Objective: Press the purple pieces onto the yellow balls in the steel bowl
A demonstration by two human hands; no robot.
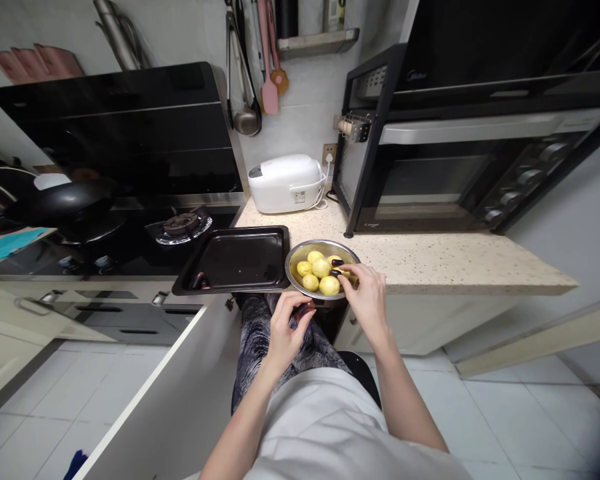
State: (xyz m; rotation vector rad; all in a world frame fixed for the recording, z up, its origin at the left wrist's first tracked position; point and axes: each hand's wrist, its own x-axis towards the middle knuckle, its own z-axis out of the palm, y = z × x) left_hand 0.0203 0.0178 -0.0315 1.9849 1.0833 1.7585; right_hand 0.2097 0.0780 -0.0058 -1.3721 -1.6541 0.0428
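A round metal bowl (291, 272) at the counter's front edge holds several pale-yellow, roundish balls (321, 268) with lightly streaked surfaces. My right hand (367, 293) reaches over its right side. Thumb and forefinger, with long dark nails, pinch around a yellow ball at the right of the pile, which they partly cover. Just in front of the bowl, my left hand (287, 327) is closed in a pinch. Something dark reddish shows at its fingertips; I cannot separate it clearly from the dark nails.
A black baking tray (240, 257) lies left of the bowl, with small dark reddish shapes in its near-left corner. Behind stands a white appliance (287, 187). A gas stove (180, 223) with a wok (65, 200) is left, an oven (445, 173) right. An open cabinet door (180, 393) stands beside my legs.
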